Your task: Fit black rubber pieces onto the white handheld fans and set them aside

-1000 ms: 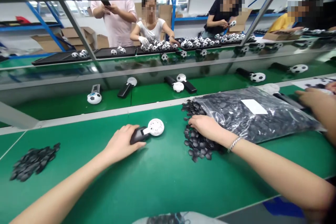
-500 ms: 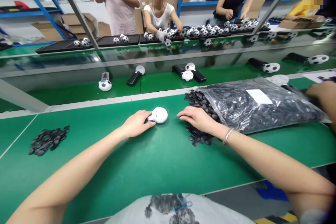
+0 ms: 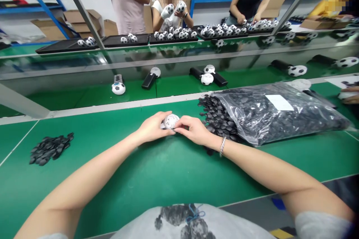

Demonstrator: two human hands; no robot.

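Note:
My left hand [image 3: 154,127] is closed around a white round ball-shaped part [image 3: 171,120] with openings in its face, held just above the green table. At the near right edge of that part, my right hand [image 3: 193,129] pinches a small black piece, mostly hidden by the fingertips. Right of my hands, a heap of flat black pieces [image 3: 220,119] spills from the mouth of a clear plastic bag [image 3: 291,114] full of the same pieces.
A smaller pile of black pieces [image 3: 52,148] lies at left. Beyond the table's pale rim, a green conveyor [image 3: 174,87] carries several black-handled football-patterned items [image 3: 207,78]. Across it, co-workers stand behind black trays [image 3: 120,46] of small footballs. Another person's hand [image 3: 352,95] shows at far right.
My right hand has moved left from the black heap to the white part, bringing a small black piece. The left hand stays on the white part. A co-worker opposite has raised two footballs.

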